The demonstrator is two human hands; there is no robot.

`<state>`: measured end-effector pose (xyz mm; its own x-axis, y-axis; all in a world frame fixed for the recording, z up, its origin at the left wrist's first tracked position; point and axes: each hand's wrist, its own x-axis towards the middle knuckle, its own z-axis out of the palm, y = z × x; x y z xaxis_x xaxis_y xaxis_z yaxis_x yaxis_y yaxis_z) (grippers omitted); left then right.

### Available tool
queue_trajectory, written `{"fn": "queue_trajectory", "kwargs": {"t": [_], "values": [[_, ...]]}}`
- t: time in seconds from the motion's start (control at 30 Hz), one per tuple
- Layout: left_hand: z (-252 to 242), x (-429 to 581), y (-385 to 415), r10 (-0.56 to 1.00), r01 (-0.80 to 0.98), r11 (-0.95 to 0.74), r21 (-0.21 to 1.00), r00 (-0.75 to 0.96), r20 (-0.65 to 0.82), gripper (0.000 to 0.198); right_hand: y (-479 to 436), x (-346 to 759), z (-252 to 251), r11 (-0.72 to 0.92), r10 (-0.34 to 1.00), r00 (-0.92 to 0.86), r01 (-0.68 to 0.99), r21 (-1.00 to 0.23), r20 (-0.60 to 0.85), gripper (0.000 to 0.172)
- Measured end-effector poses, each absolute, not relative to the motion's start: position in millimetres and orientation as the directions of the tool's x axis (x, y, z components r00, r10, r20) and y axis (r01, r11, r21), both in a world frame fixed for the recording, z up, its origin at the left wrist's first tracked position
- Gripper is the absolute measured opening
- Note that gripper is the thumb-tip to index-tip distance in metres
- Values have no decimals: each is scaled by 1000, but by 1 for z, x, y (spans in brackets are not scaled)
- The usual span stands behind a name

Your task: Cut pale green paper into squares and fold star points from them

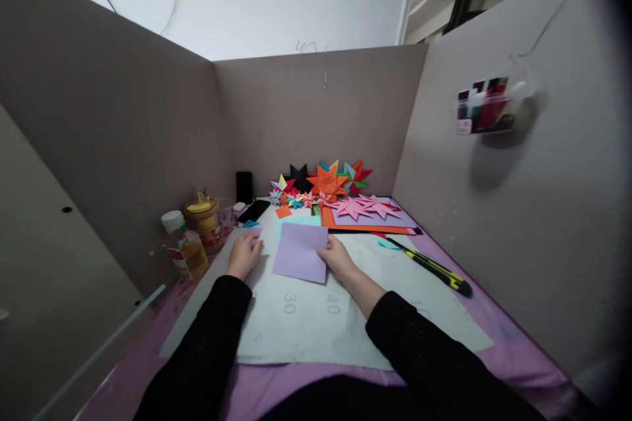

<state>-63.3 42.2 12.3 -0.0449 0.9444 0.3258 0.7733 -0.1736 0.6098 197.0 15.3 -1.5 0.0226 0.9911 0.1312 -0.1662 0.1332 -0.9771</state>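
Black sleeves [197, 342] are being stretched forward over the near side of the surface [533, 368], behind the hands. Between the hands, a purple sheet [301, 253] is being held over a white mat [320, 339]; how far it is being lifted cannot be told. Its right edge is being pinched by the right hand [339, 258], while the left hand [243, 255] is being held with curled fingers, apart from the sheet's left edge. At the left fingertips a smaller purple piece [255, 232] is being partly hidden; whether it is being gripped cannot be told. Good handling, it is judged, is calling for a light pinch at the edge, so that no stray crease is being pressed in, and for the free side being steadied by the left hand while the sheet is being squared. On the mat, nearer than the hands, "30" and "40" are being displayed, and what seems to be "10" is being partly covered beside the right sleeve. No brand is being made legible on the labelled bottle [187, 256] left of the left hand, on the yellow-and-black cutter [434, 270] right of the right hand, or on the pouch [486, 105] hanging above it.
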Motion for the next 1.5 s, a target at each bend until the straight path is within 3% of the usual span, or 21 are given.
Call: {"fn": "queue_trajectory", "kwargs": {"t": [0.13,0.23,0.5,0.93,1.13,1.33,1.5], "values": [[16,-38,33,913,468,-406,785,177,366,58,17,204,13,343,933,202,-234,-910,299,31],[17,-19,24,861,266,-503,823,238,449,72,16,202,18,394,910,225,-206,-896,349,28],[15,-2,15,896,112,-429,897,178,406,59,16,192,1,380,925,79,-258,-888,372,38],[14,-7,18,891,194,-433,880,238,386,52,19,194,-7,315,947,17,-257,-914,322,30],[8,-15,26,929,300,-348,888,237,284,39,21,198,-9,286,956,-2,-227,-931,294,33],[15,-19,25,991,205,-127,971,57,118,28,19,203,-10,120,993,-12,39,-992,120,18],[21,-23,22,995,169,-40,985,-84,55,25,14,192,-5,-23,999,-41,57,-998,-25,14]]}}
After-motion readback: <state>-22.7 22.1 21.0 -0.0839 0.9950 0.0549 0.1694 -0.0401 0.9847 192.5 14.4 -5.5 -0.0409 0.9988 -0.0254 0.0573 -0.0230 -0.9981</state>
